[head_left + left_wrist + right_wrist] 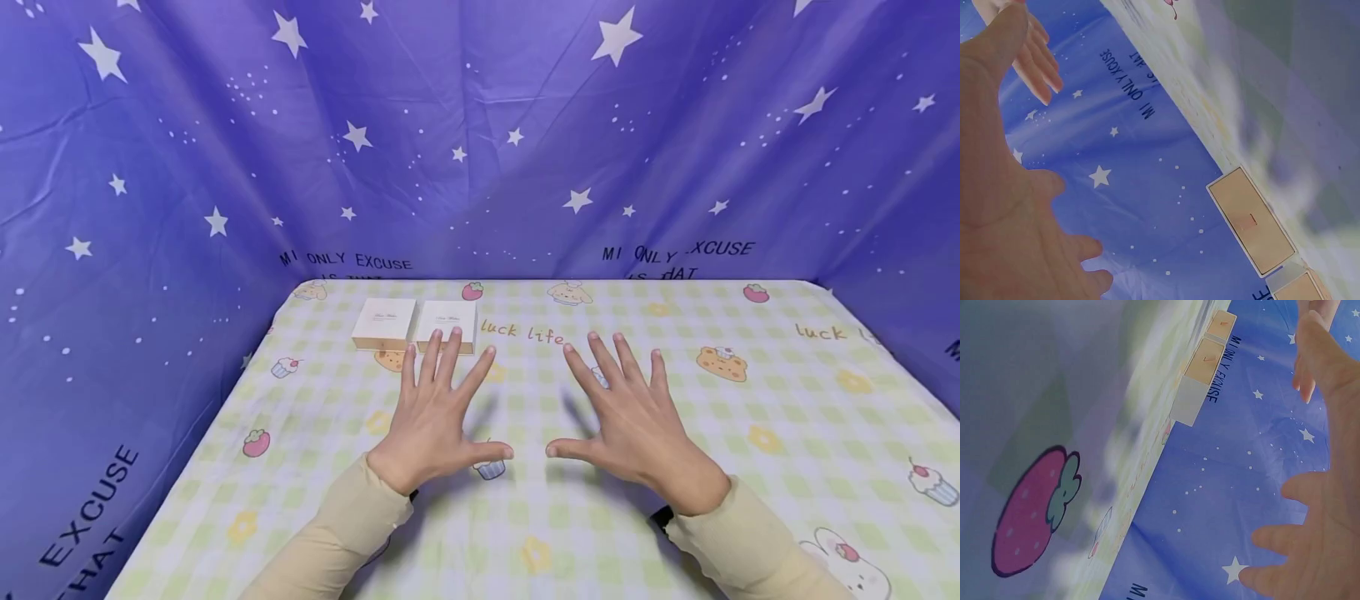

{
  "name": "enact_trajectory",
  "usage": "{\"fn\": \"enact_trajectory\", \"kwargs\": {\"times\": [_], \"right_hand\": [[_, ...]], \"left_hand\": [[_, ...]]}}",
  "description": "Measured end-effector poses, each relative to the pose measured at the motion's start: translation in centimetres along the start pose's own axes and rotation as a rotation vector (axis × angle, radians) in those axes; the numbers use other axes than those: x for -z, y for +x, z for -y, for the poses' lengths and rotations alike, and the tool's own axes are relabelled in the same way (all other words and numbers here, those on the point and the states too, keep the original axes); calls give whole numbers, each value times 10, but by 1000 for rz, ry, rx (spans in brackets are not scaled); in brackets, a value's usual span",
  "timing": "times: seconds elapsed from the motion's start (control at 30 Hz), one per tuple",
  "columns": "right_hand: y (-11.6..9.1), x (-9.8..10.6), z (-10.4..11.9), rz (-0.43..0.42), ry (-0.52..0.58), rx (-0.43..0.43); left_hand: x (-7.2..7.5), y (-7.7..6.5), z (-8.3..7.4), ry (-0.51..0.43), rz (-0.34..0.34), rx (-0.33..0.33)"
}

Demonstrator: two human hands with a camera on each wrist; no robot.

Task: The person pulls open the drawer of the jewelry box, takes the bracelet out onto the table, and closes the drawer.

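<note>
Both hands hover over the table with fingers spread and palms down, holding nothing. In the head view the left hand [435, 417] is nearest to two small white boxes with tan front sides. Its fingertips overlap the lower edge of the right-hand box [447, 321] in the picture; whether they touch it I cannot tell, though the wrist views show air around the fingers. The left-hand box [385, 321] stands beside it with a narrow gap. To the right, the right hand [630, 417] is apart from the boxes, its thumb pointing toward the left thumb.
A checked green and white tablecloth [540, 508] with printed cupcakes, strawberries and bears covers the table. Behind and at the sides hangs a blue-purple curtain [480, 192] with white stars and black lettering. The boxes stand near the table's far left edge.
</note>
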State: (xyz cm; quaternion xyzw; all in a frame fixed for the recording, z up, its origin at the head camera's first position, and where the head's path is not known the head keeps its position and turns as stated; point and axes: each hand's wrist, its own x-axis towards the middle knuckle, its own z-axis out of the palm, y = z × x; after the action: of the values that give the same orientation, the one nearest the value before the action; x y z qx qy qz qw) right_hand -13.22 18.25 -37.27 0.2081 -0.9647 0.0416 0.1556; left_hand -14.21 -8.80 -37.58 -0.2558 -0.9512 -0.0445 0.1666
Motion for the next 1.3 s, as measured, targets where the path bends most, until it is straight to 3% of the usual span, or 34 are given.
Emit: {"fn": "enact_trajectory", "kwargs": {"times": [0.57,0.8,1.03,1.3], "right_hand": [[23,-11,5,-54,34,62],[36,-14,11,-56,62,94],[50,-20,16,4,81,80],[73,-23,25,-23,114,82]], "left_hand": [[8,7,21,-113,-75,-4],[10,9,34,-133,-47,18],[9,13,47,-160,-56,21],[2,19,60,-167,-80,4]]}}
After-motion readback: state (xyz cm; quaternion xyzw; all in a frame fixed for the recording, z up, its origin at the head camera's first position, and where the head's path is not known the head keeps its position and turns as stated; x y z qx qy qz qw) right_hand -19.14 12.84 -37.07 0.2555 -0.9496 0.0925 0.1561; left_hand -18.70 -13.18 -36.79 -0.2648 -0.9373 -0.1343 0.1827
